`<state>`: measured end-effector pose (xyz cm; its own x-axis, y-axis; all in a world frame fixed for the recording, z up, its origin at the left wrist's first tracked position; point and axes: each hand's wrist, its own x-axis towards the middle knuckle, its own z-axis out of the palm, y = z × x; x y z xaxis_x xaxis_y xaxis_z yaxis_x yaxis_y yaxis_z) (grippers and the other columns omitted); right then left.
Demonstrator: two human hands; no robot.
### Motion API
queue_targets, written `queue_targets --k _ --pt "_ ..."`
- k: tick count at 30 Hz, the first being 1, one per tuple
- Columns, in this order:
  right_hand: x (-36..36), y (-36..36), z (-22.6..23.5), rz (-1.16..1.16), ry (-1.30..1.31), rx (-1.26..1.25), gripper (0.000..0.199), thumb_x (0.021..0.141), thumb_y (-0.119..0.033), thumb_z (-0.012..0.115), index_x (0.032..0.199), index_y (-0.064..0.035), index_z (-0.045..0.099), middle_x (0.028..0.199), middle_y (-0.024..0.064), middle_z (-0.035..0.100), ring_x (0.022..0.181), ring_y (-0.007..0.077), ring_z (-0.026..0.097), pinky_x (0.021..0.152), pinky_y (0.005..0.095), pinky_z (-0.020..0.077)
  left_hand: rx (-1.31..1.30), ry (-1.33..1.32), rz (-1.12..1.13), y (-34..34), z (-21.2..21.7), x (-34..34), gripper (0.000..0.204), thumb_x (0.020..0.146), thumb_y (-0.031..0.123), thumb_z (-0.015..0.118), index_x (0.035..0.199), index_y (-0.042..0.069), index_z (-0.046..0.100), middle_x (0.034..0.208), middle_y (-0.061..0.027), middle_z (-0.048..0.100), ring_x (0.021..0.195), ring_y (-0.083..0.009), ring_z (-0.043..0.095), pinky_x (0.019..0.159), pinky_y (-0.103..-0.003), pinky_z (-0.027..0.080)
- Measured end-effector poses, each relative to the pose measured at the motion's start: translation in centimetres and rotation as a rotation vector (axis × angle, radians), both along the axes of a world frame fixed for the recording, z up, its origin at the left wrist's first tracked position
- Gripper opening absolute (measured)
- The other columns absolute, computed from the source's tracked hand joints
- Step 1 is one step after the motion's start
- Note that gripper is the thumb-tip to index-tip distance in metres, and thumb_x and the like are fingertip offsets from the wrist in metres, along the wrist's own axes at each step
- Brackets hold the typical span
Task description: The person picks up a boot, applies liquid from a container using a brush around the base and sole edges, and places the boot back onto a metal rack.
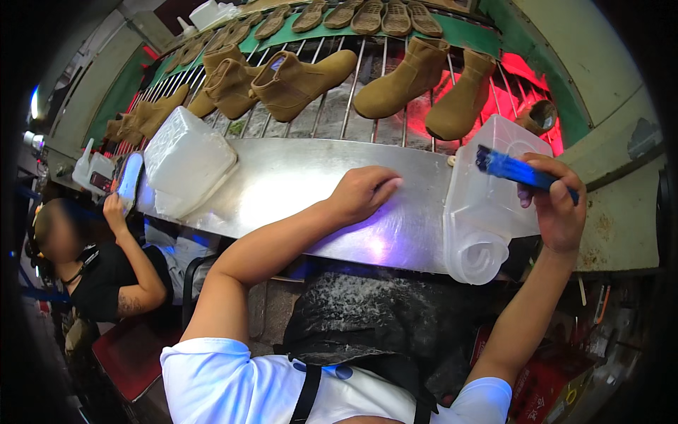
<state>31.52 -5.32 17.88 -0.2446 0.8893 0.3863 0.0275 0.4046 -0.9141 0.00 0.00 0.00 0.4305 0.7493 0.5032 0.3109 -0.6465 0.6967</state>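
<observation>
My right hand point(561, 201) is closed around a blue brush point(510, 168) whose dark bristle end points left. It holds the brush over a translucent plastic jug point(487, 185) lying at the right end of the metal tabletop point(417, 212), its round mouth facing me. My left hand point(366, 192) rests on the middle of the tabletop with its fingers curled in, and nothing shows in it. Tan ankle boots point(399, 81) lie on the rods beyond the table, several of them on their sides. Shoe soles point(369, 18) line a green strip behind them.
A milky cut plastic container point(185, 159) stands at the table's left. Beyond the metal edge run conveyor rods point(349, 106), glowing red at right. At far left a seated person point(116, 275) holds a shoe sole point(130, 180). A red box point(551, 374) sits low at right.
</observation>
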Motion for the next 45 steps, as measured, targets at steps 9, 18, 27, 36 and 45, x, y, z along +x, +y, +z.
queue_targets --k 9,18,27,36,45 --pt "-2.8 0.6 -1.9 0.008 0.168 -0.111 0.036 0.102 -0.025 0.066 0.121 0.0057 0.069 0.1 0.0117 0.073 0.078 0.0147 0.07 0.075 0.0306 0.0585 -0.024 0.072 -0.387 -6.9 8.8 -1.0 0.03 0.085 -0.002 0.065 0.115 0.002 0.069 0.073 -0.0137 0.061 0.065 -0.0296 0.064 0.059 -0.038 0.051" --pt "-2.1 0.2 -2.5 -0.001 0.161 -0.023 0.035 0.101 -0.028 0.067 0.116 0.0027 0.072 0.113 0.0148 0.074 0.079 0.0168 0.071 0.074 0.0324 0.0613 -0.067 0.326 -0.726 -13.3 11.5 10.9 0.062 0.088 0.013 0.062 0.148 0.007 0.05 0.062 -0.0149 0.063 0.058 -0.0352 0.067 0.055 -0.047 0.054" --pt "-3.1 1.2 -3.5 -0.007 0.217 -0.078 0.036 0.1 -0.027 0.068 0.12 0.0032 0.071 0.097 0.0132 0.074 0.076 0.0169 0.071 0.072 0.0301 0.059 0.294 -0.087 -0.58 -14.8 9.3 12.0 0.054 0.08 0.01 0.068 0.132 0.0 0.062 0.111 -0.0174 0.065 0.102 -0.0313 0.066 0.079 -0.04 0.053" --pt "-2.5 0.5 -4.0 -0.108 0.211 -0.08 0.041 0.104 -0.027 0.058 0.121 0.0098 0.065 0.12 0.0198 0.069 0.077 0.0223 0.067 0.064 0.0333 0.0523 0.18 -0.422 -0.907 -16.1 9.2 10.3 0.038 0.086 0.01 0.06 0.119 -0.008 0.066 0.13 -0.028 0.062 0.127 -0.0419 0.058 0.109 -0.049 0.046" --pt "-2.1 2.0 -4.2 -0.092 0.158 -0.038 0.056 0.101 -0.04 0.061 0.122 0.0123 0.063 0.102 0.0185 0.069 0.074 0.0222 0.065 0.062 0.0314 0.0503 0.236 -0.003 -0.201 -1.5 12.6 -6.3 0.045 0.082 0.0 0.072 0.126 0.004 0.064 0.114 -0.0146 0.07 0.1 -0.0304 0.07 0.089 -0.039 0.056"
